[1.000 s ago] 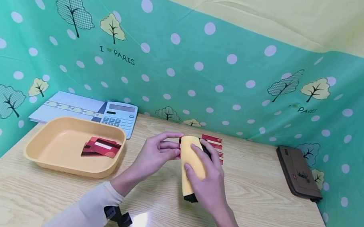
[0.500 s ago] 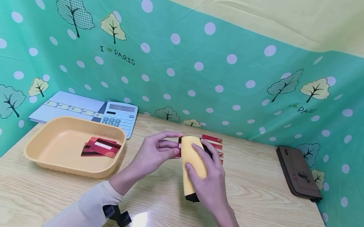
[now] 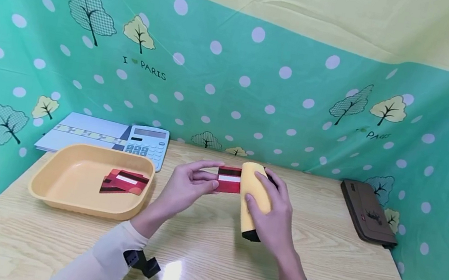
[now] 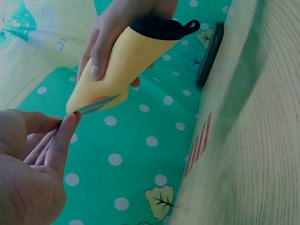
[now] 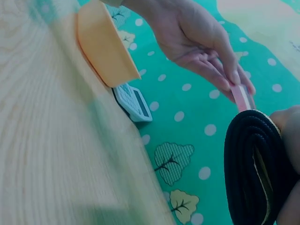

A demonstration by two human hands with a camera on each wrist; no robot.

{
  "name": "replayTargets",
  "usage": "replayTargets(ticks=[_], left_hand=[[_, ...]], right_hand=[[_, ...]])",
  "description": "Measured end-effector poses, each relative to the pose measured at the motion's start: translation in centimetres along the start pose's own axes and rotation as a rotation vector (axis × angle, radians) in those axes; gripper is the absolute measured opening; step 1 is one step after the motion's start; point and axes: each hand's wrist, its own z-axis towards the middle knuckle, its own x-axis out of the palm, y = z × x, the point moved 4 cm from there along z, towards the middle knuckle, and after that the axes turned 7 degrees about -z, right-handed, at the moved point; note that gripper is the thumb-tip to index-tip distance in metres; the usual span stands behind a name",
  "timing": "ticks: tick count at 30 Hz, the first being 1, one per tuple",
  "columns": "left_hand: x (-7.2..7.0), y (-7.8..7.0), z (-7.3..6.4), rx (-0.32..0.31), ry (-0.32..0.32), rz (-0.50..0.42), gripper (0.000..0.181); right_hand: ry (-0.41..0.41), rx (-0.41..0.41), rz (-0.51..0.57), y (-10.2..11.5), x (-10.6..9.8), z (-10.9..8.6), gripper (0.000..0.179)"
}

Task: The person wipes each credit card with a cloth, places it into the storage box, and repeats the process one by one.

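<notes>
In the head view my left hand (image 3: 182,187) pinches a red bank card (image 3: 227,185) with a black stripe and a white strip by its left end. My right hand (image 3: 278,219) grips a folded yellow cloth (image 3: 249,189) with black edging. The card's right end disappears behind the cloth. From the left wrist, the cloth (image 4: 136,56) shows a small black loop on its edge and bulges where it meets the card (image 4: 98,105). The right wrist view looks onto the cloth's layered black edge (image 5: 248,159), with the card (image 5: 241,97) standing out beyond it.
A yellow tray (image 3: 64,177) at the left holds red cards (image 3: 126,183). Behind it are a light blue calculator (image 3: 149,142) and a pale blue folder (image 3: 86,128). A brown case (image 3: 369,213) lies far right. More red cards (image 4: 199,145) lie on the table.
The right hand and cloth have slid right and slightly up along the card, baring much more of it. The left hand keeps its pinch, nearly still.
</notes>
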Motion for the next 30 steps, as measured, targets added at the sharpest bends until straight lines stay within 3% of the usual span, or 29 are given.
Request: replayTargets(ticks=[10,15,21,30], left_hand=[[-1.4,0.0,0.4,-0.013,-0.015,0.035,0.046],[-2.9,-0.7,0.1,-0.009,-0.034,0.055,0.046],[-6.2,-1.4,-0.6,-0.020,-0.066,0.116,0.047],[-11.9,-3.1,-2.5,-0.034,-0.156,0.363,0.047]], right_hand=[[-0.023,0.097,-0.003,-1.9,-1.3,0.6,0.051],[-0.032,0.124,-0.002,-2.3,-2.1,1.0,0.052],[-0.044,0.155,0.002,-2.6,-2.8,1.2,0.051],[-0.054,0.166,0.001,-2.8,-3.4,1.4,0.051]])
